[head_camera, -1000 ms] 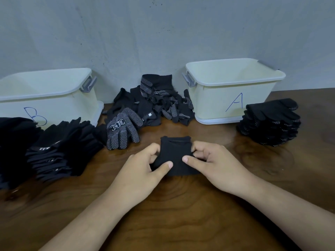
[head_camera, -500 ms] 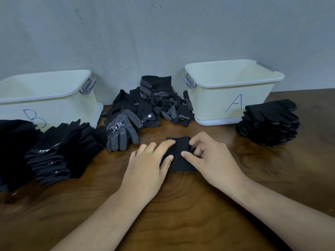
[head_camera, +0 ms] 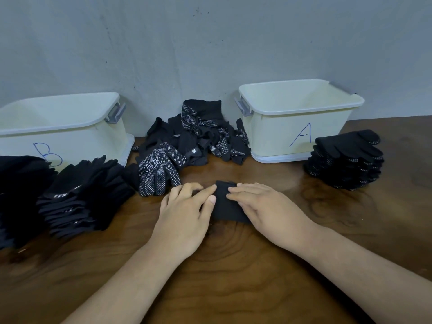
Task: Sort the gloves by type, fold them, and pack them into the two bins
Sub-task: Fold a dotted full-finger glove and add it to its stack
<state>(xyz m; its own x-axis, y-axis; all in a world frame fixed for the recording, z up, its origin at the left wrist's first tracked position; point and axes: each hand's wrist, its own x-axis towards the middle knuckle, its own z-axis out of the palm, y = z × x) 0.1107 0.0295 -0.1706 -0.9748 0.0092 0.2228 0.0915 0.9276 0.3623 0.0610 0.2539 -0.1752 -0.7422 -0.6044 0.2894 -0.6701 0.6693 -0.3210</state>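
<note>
The folded glove, a small black square, is pressed flat on the desk near its front centre, partly covered by both hands. The left hand is laid over its left edge with fingers straight. The right hand is laid over its right side, fingers likewise extended. Nothing is gripped by either hand. Just beyond the left hand, a dotted glove with a white label is spread flat. To the left, a stack of plain gloves is set before bin B. To the right, a stack of dotted gloves is piled just beside bin A. Between the bins, a loose heap of gloves is banked against the grey wall.
</note>
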